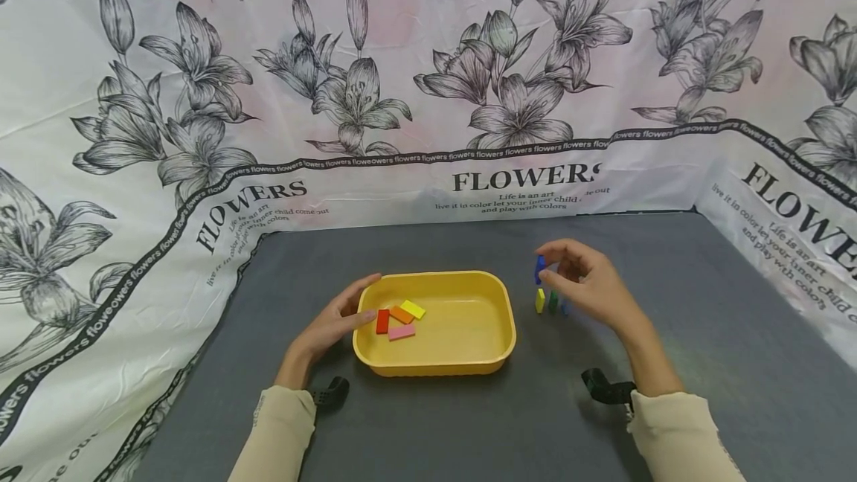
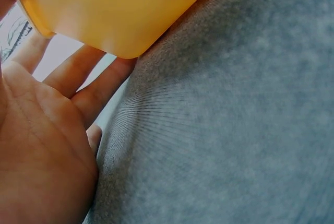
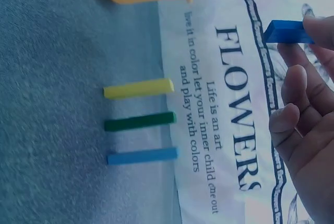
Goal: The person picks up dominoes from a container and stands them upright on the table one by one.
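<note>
My right hand (image 1: 596, 288) pinches a dark blue domino block (image 3: 287, 32) between thumb and fingertips, raised above the table. Below it, a yellow block (image 3: 138, 89), a green block (image 3: 141, 121) and a light blue block (image 3: 142, 156) stand upright in a row with gaps between them. With its thumb over the rim and its fingers along the outer wall, my left hand (image 1: 328, 326) holds the left end of a yellow plastic tray (image 1: 442, 371). Inside the tray's left part lie a red block (image 1: 382, 321), an orange block (image 1: 402, 315), another yellow block (image 1: 413, 309) and a pink block (image 1: 402, 332).
A dark grey cloth covers the table (image 1: 428, 430). Behind it and along both sides hangs a white flower-printed sheet (image 1: 382, 199). The row of standing blocks is just right of the tray.
</note>
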The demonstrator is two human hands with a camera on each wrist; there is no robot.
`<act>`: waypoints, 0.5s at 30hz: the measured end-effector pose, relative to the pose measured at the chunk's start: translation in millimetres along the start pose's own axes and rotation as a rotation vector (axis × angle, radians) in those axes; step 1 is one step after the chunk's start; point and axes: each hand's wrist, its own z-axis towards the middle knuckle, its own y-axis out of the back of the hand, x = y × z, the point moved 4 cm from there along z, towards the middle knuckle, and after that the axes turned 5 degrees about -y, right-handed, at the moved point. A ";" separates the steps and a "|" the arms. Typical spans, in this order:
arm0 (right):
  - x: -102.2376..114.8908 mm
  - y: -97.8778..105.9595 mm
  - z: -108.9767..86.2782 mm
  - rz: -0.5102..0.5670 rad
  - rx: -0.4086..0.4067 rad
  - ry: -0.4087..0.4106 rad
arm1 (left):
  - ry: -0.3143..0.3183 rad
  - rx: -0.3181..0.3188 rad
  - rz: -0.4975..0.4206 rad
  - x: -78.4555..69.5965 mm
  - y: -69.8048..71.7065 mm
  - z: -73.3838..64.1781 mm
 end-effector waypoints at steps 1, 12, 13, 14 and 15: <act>-0.9 1.7 -0.3 -0.002 -0.002 -0.008 | 0.001 0.001 0.000 0.1 0.0 0.0; -17.8 21.0 -5.6 0.003 0.014 -0.061 | 0.007 0.001 -0.007 -0.7 -0.1 0.5; -19.3 21.8 -6.2 0.001 0.017 -0.063 | 0.005 0.000 -0.008 -0.7 0.1 0.4; -21.0 22.7 -6.7 -0.005 0.017 -0.067 | 0.004 -0.001 -0.008 -0.5 0.2 0.2; -22.6 23.7 -7.3 -0.012 0.017 -0.071 | 0.003 0.000 -0.006 -0.4 0.2 -0.1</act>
